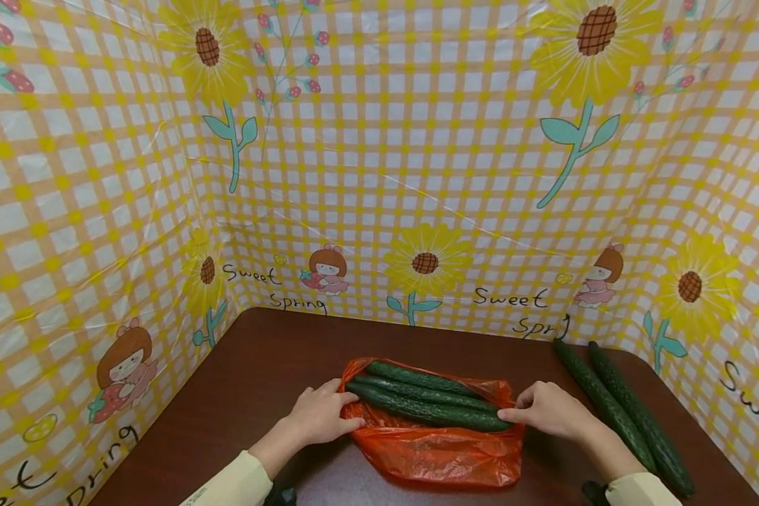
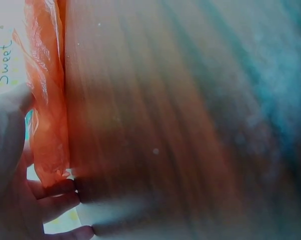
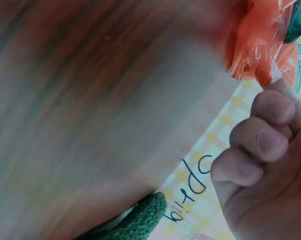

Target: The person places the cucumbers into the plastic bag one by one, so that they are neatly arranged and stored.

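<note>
An orange plastic bag (image 1: 443, 450) lies at the middle of the brown table (image 1: 259, 365), with three dark green cucumbers (image 1: 426, 407) lying lengthwise in its open mouth. My left hand (image 1: 344, 407) grips the bag's left edge. My right hand (image 1: 511, 412) pinches the bag's right edge beside the cucumber tips. The left wrist view shows the bag (image 2: 45, 100) against my fingers (image 2: 55, 192). In the right wrist view my fingers (image 3: 265, 140) are curled, with a gather of the bag (image 3: 260, 45) just above them.
Two more long cucumbers (image 1: 626, 414) lie side by side on the table's right part, close to my right forearm; one tip (image 3: 140, 220) shows in the right wrist view. Yellow checked sunflower sheeting (image 1: 417, 176) walls the table at the back and both sides.
</note>
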Available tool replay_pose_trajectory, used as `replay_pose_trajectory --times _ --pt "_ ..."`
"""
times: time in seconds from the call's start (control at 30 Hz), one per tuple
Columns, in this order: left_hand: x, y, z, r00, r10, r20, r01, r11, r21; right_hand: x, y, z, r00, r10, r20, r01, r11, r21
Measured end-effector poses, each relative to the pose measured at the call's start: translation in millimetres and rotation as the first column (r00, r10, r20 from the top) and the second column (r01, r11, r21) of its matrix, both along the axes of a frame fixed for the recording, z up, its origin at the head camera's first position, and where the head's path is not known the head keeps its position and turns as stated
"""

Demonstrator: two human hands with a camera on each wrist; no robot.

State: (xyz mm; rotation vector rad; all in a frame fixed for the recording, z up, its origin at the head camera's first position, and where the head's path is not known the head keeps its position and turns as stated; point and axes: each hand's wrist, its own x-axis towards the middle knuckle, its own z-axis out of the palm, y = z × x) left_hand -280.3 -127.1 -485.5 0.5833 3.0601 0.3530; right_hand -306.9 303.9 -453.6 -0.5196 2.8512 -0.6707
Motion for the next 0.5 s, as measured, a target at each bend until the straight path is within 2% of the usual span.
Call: replay_pose_trajectory --times 0.1,0.27,0.37,0.5 --pt "0.8 -0.6 0.7 1.000 0.003 -0.007 -0.003 1.000 -0.010 -2.1 -1.3 -1.5 0.999 0.028 -0.031 -0.030 0.999 -0.037" --pt "1.7 0.2 2.8 1.000 0.005 -0.012 -0.005 1.000 -0.020 -3.7 -3.6 -3.4 0.994 0.107 -0.035 -0.111 0.987 -0.119" --pt "2.1 1.9 3.8 1.000 0.002 -0.007 -0.002 1.000 -0.014 -4.2 -4.9 -3.7 0.994 0.111 -0.023 -0.113 0.987 -0.113" --pt "2.3 3.6 4.0 1.000 -0.001 -0.001 0.001 1.000 -0.005 -4.0 -5.3 -5.1 0.997 0.077 -0.002 -0.077 0.994 -0.082"
